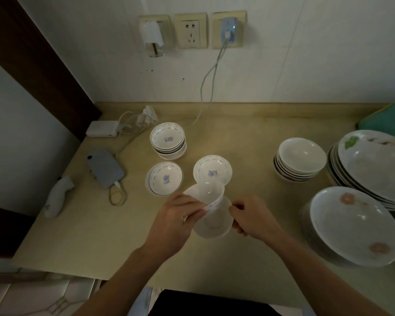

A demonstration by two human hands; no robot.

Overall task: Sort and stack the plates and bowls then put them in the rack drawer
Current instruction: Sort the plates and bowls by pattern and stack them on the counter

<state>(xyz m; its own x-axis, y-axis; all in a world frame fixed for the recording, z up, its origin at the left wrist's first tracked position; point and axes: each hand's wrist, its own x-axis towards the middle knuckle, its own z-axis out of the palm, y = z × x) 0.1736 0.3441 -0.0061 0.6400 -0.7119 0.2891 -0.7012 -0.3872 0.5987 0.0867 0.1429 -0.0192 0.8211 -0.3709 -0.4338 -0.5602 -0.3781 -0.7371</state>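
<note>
Left hand: grips tilted small bowl by its rim, thumb on outer wall.
Right hand: fingers curled on rim of a white bowl held low betw. both hands; looks like the 2 bowls are being pulled apart or nested, can't tell which.
Done so far: beyond left hand, blue-flower bowl stack; far right of right hand, plain white bowl stack; further right, tall plate stack and nearer plate stack. Sorting looks well along.
Left to do: 2 loose flower dishes just beyond hands, left dish and right dish, not yet stacked; held bowls too. Rack drawer not in view, so nothing shown stowed.
Bench clutter: phone w/ cable, white charger box, white figurine, all left of left hand.
In the way: cable from wall socket drops near flower stack; otherwise path to stacks looks free.
</note>
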